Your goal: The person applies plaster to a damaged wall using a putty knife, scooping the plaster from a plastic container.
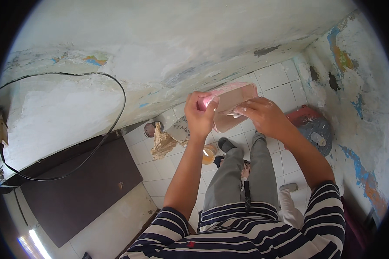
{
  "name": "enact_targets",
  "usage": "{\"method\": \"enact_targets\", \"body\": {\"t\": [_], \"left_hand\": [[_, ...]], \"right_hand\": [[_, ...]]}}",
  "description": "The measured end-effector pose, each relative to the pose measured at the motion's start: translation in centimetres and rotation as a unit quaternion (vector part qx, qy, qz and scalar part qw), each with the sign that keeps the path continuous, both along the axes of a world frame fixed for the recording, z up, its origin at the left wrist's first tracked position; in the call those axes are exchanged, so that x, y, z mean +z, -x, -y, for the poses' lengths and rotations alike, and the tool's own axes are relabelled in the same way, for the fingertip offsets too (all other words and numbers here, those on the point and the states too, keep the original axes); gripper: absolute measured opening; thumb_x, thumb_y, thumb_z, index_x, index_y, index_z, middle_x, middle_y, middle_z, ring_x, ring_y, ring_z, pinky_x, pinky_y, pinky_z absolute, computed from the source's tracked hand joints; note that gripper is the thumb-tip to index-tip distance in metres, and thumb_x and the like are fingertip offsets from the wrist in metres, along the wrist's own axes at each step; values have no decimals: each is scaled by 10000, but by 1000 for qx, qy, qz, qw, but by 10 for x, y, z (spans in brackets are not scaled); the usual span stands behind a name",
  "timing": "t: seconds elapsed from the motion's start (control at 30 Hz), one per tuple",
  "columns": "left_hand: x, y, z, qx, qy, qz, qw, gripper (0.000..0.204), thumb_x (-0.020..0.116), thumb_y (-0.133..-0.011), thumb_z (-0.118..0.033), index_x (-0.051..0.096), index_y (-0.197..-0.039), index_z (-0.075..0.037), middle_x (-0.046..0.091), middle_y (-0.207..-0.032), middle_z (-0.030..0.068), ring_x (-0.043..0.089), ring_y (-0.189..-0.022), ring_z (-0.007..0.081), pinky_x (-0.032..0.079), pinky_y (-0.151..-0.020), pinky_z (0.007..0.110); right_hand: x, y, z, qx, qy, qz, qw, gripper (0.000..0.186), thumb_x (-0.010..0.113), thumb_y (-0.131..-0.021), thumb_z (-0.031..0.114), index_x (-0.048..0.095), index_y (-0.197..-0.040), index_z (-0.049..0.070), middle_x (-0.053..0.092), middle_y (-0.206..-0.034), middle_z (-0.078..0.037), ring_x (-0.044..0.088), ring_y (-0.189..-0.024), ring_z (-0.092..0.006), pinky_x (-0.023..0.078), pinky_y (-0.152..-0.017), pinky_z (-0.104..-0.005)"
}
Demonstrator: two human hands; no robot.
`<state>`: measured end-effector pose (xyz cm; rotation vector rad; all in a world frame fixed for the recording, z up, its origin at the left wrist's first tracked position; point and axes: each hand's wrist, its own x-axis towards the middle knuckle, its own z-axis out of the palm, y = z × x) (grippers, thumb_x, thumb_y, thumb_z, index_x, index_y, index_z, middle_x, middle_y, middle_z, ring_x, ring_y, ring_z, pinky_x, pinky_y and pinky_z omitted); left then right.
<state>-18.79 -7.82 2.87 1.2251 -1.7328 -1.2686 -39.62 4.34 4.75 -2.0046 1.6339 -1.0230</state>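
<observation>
I have the left hand [198,115] with its grip clamped on the left end of a pink box [230,88], which is tilted above the tiled floor [282,75], pale inside showing. The right hand [266,115], fingertips [239,112] whitened, is at the box's right side; I cannot tell whether its grip clasps anything. Crumpled brown paper [161,144] lies below

Can make out dark printed marks on the pale sack [182,129], left of centre in the frame, but too small to read. Can also see a small red emblem [191,244] at bottom centre, equally unreadable. Can read nothing elsewhere.
</observation>
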Motion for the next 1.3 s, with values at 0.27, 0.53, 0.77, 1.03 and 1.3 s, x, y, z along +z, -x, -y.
{"method": "enact_targets", "body": {"t": [0.27,0.53,0.77,1.03,1.3], "left_hand": [[5,-14,15,14,-122,-113,986,181,729,-895,-148,634,-959,-9,647,-879,36,581,-805,100,472,-730,260],[0,-21,4,10,-105,-134,985,147,712,-896,-111,630,-965,-11,644,-865,25,580,-786,85,469,-708,252],[-6,-16,0,26,-109,-120,986,166,733,-887,-131,627,-907,-5,647,-765,26,584,-703,83,455,-657,241],[-37,-45,-11,53,-173,-64,981,190,710,-924,-195,631,-883,-27,624,-717,24,550,-633,75,433,-612,238],[-72,-171,-58,159,-180,22,970,188,629,-970,-222,559,-857,-89,558,-864,-24,503,-863,82,426,-798,269]], "right_hand": [[-12,-13,7,54,-13,45,997,321,622,-826,-48,711,-1108,76,728,-1028,-134,678,-1000,-339,544,-902,-446],[-1,-16,13,103,-170,91,976,312,622,-862,-5,679,-1161,65,702,-1031,-180,648,-997,-388,514,-885,-474],[-4,-13,18,120,-179,109,970,228,606,-954,67,664,-1172,36,688,-1025,-206,644,-975,-395,498,-880,-471],[-25,7,30,141,-335,278,889,245,584,-987,86,628,-1215,10,721,-1062,-112,670,-928,-230,508,-820,-364],[-69,-32,11,-83,-209,830,511,260,573,-963,59,598,-1221,40,679,-1091,-58,668,-1009,-164,551,-826,-352]]}}
